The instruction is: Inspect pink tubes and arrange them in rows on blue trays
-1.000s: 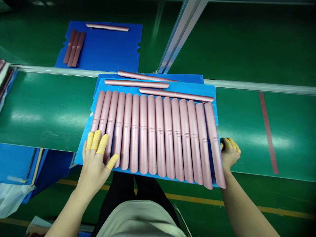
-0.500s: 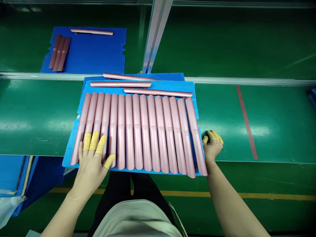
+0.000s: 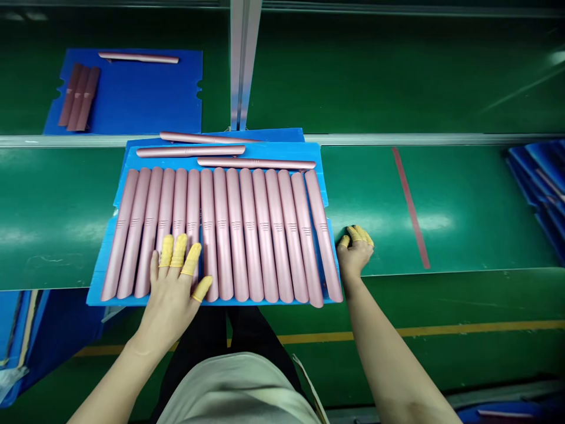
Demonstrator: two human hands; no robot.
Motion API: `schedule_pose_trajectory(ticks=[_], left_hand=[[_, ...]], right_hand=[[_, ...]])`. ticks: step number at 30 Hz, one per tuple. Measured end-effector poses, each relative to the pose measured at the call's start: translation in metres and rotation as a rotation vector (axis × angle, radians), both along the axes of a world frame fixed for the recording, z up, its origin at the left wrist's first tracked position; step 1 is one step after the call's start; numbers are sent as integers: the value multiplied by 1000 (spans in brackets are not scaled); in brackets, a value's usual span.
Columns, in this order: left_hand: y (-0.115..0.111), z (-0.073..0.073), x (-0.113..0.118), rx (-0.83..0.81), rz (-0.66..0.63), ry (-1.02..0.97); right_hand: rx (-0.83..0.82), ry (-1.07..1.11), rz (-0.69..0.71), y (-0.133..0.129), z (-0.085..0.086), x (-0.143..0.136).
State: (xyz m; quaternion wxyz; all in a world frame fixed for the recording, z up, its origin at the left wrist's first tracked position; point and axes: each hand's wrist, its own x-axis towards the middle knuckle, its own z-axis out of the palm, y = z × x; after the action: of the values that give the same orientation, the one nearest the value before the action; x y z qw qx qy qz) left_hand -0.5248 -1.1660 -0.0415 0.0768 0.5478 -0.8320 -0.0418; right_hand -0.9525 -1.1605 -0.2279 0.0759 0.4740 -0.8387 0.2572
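Note:
A light blue sheet bears a row of several pink tubular pieces, lying side by side. Two more pink pieces lie crosswise above the row. My left hand, with yellow covers on its fingertips, rests with spread fingers on pieces left of the row's middle. Just right of the sheet, my right hand is closed on the green surface, its fingers curled under; whatever they may hold is hidden.
Behind, a dark blue sheet carries several pink pieces. A metal post rises behind the rail. Blue sheets lie at the far right, beyond a red strip on the green surface.
The view has shifted right, bringing blue sheets in at the right edge. My left hand has moved rightward along the row. My right hand remains closed beside the sheet.

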Motion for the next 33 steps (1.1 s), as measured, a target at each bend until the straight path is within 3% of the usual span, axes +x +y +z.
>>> schedule_pose_trajectory(ticks=[5,13,26,30,33], left_hand=[[-6,1,-26,50,-64,-27],[-5,-3,-29,61,-69,-8],[-8,-3,-64,35,-173,-42],[-7,-6,-64,3,-183,-50],[-7,-6,-65,-6,-190,-60]], right_hand=[[-1,-16,3,0,1,1],[1,-50,-17,1,2,2],[-38,-187,-22,-1,12,4],[-61,-301,-15,3,33,8],[-105,-403,54,10,72,26]])
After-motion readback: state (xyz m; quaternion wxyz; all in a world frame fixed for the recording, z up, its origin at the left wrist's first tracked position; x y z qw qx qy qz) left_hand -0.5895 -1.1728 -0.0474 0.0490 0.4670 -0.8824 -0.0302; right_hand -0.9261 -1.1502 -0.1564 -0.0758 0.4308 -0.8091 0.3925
